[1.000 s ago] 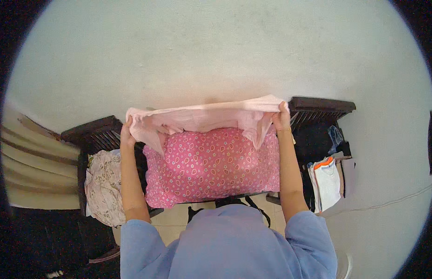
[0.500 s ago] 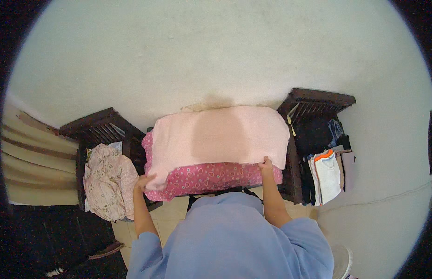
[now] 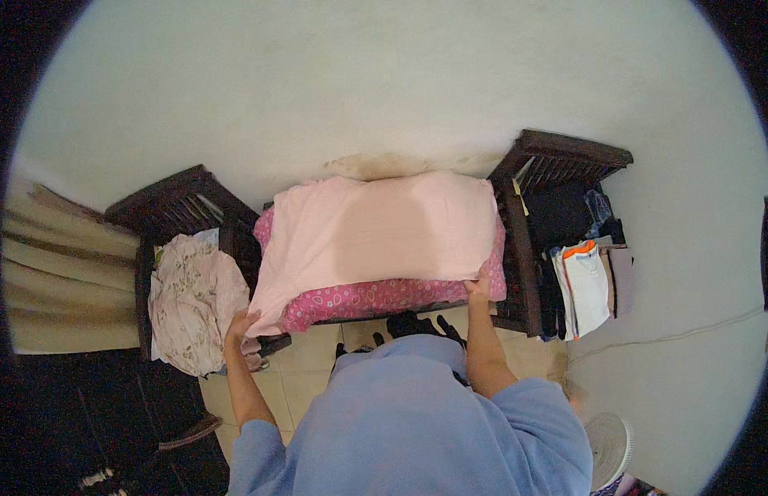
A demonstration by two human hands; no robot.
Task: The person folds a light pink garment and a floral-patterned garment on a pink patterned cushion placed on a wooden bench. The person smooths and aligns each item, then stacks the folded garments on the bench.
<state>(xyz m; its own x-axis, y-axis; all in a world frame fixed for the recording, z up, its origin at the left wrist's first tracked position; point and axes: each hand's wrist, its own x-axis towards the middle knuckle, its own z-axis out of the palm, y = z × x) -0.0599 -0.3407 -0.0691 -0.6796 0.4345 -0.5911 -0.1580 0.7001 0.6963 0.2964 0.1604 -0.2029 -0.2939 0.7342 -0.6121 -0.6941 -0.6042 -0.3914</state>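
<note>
A pale pink towel-like cloth (image 3: 313, 240) lies spread over a bright pink, floral-patterned padded surface (image 3: 367, 299), whose front strip stays bare. At the cloth's near left corner, my left hand (image 3: 241, 324) is closed on it and pulls that corner out past the padding's edge. My right hand (image 3: 478, 286) pinches the near edge close to the right corner, low over the padding. The cloth is taut and slanted on the left, flatter on the right. A round shadow falls across its middle.
Dark wooden slatted chairs stand on both sides. The left one (image 3: 177, 194) holds a crumpled floral cloth (image 3: 198, 302); the right one (image 3: 557, 149) holds folded clothes (image 3: 586, 289). A wall (image 3: 359, 83) rises behind, a curtain (image 3: 69, 281) hangs left, and a fan (image 3: 609, 446) stands lower right.
My left hand has drawn the cloth's left corner outward to the left, straightening its bunched fold. The cloth's right edge has shifted left, baring some padding at the right.
</note>
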